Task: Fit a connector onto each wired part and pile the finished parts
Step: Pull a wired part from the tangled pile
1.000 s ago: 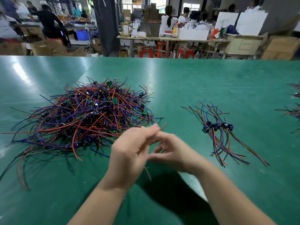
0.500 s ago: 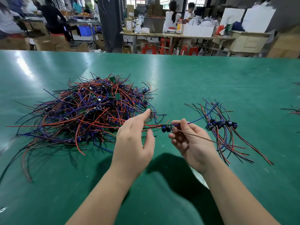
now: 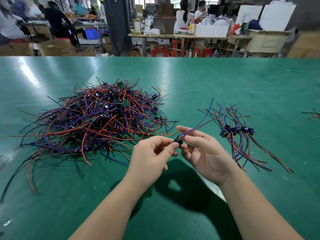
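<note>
A big tangled heap of red, blue and black wired parts (image 3: 97, 118) with small green boards lies on the green table (image 3: 207, 80) at the left. A small row of finished parts (image 3: 237, 132) with dark blue connectors lies at the right. Between them, above the table, my left hand (image 3: 152, 153) and my right hand (image 3: 202, 151) both pinch one wired part (image 3: 178, 140) at its small dark connector. Its blue and red wires (image 3: 202, 120) trail up and to the right. The connector is partly hidden by my fingertips.
More wire ends (image 3: 313, 115) poke in at the table's right edge. Beyond the far edge stand work tables (image 3: 181, 36), red stools (image 3: 159, 51), cardboard boxes (image 3: 55, 47) and several people.
My hands drew apart with the wired part stretched between them, then came back together on its connector. The part's wires now swing up to the right.
</note>
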Available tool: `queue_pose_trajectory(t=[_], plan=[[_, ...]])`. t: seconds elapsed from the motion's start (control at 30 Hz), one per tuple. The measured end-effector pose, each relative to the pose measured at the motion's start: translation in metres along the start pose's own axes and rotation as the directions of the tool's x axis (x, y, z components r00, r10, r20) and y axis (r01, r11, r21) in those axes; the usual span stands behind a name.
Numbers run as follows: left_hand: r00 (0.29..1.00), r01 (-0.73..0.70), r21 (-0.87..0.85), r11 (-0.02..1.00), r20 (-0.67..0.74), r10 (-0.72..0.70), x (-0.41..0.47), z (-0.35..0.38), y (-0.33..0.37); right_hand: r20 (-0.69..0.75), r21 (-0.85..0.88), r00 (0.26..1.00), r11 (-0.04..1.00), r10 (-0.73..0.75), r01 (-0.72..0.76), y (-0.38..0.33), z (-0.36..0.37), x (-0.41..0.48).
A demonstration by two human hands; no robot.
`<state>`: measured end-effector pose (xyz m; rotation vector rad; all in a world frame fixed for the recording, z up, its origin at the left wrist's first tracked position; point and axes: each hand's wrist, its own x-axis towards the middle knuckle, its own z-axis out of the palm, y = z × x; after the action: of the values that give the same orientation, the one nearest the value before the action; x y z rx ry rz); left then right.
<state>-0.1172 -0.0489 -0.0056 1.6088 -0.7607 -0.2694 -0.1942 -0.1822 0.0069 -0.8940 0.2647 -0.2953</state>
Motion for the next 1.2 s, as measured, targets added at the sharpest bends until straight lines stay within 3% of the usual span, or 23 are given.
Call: queue_pose_trajectory(t=[0.13,0.3,0.4,0.5,0.73,0.93,1.0,1.07,1.2], plan=[[0.995,0.077,-0.053,0.996,0.060,-0.074,0.002,0.001,0.000,-0.063,-0.175,0.996,0.983,-0.068,0.056,0.003,-0.001,0.001],[0.986,0.150,0.068,0.986,-0.083,-0.144,0.000,0.001,-0.005,-0.071,-0.290,0.995,0.956,-0.073,0.049,0.011,-0.001,0.001],[0.979,0.205,-0.096,0.974,0.013,-0.204,0.001,0.002,-0.004,-0.143,-0.363,0.980,0.928,-0.141,0.080,0.011,-0.001,0.002],[0.942,0.333,-0.244,0.911,0.121,-0.312,0.001,0.004,0.001,-0.212,-0.324,0.960,0.940,-0.182,0.107,0.003,-0.004,0.003],[0.900,0.395,-0.135,0.909,0.255,-0.354,-0.003,0.007,0.005,-0.485,-0.161,0.816,0.949,-0.314,0.270,-0.033,-0.037,0.007],[0.825,0.483,-0.154,0.862,0.409,-0.389,-0.007,0.004,0.007,-0.525,-0.096,0.781,0.935,-0.339,0.341,-0.035,-0.044,0.008],[0.812,0.522,-0.275,0.808,0.452,-0.370,-0.006,0.000,0.010,-0.541,-0.024,0.792,0.946,-0.283,0.322,-0.037,-0.044,0.008],[0.828,0.537,-0.441,0.719,0.438,-0.350,-0.003,-0.003,0.013,-0.530,-0.020,0.826,0.977,-0.191,0.213,-0.036,-0.042,0.008],[0.876,0.482,-0.672,0.562,0.354,-0.327,0.005,-0.006,0.018,-0.238,-0.348,0.970,0.937,-0.057,-0.030,-0.010,-0.024,0.004]])
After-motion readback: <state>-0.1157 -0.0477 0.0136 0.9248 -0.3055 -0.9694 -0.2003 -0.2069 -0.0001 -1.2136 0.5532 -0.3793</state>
